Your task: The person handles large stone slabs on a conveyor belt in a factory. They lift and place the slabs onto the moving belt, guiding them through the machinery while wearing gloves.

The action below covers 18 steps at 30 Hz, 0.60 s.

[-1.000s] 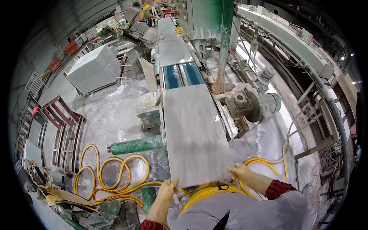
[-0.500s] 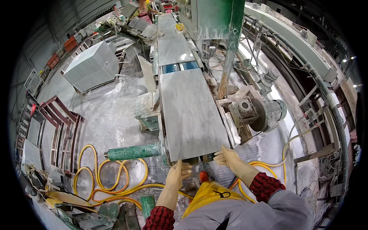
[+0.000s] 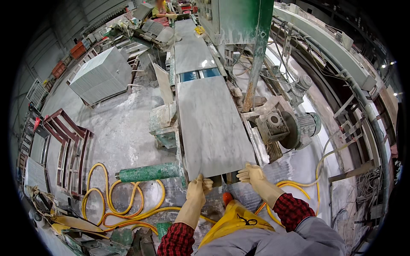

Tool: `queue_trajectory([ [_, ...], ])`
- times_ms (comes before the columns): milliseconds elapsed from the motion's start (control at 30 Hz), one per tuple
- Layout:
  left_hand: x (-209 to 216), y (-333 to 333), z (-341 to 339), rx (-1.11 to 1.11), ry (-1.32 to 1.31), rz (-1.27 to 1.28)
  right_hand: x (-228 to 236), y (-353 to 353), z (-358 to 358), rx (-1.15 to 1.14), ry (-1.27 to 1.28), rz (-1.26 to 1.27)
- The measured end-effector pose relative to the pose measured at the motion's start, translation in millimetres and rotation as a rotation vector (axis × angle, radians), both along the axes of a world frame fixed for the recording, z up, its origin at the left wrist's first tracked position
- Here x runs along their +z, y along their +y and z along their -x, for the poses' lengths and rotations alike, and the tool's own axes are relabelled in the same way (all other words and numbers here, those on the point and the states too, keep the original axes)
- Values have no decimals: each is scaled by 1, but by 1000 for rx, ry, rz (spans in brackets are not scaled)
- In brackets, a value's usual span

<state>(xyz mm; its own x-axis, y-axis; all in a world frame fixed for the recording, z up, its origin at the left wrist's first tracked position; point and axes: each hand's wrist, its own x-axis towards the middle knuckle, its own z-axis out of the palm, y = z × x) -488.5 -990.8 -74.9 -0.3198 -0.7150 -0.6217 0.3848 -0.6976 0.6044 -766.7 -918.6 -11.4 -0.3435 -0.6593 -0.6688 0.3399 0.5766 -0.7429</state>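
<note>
The slab (image 3: 215, 128), a grey-white, streaked stone-like sheet, lay flat on the conveyor, its near end at the person. A second slab (image 3: 192, 51) lay farther along, with a strip of blue belt (image 3: 188, 77) visible between the two.

The left hand (image 3: 199, 190), in a pale glove, was at the near left corner, fingers curled; whether it gripped the edge or merely rested against it could not be told. The right hand (image 3: 253, 176), also gloved, was at the near right corner, fingers extended and loose, not closed around the slab.

Handling was judged as follows. The slab was probably heavy for its thickness, stiff, and brittle at corners and edges. The sheen suggested a wet, slippery face. The sounder hold was judged to be by both long sides, palms under the edges, in from the corners; pinching one corner risked chipping or cracking.
</note>
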Motion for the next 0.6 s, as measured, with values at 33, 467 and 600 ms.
queue_trajectory([
  [33,1,-3,3,6,4,-7,0,-1,-1,-15,4,3],
  [467,46,-83,29,-7,-252,2,-16,-83,17,-60,-52,101],
  [600,54,-95,33,-11,-217,3,-15,-98,25,-55,-68,110],
])
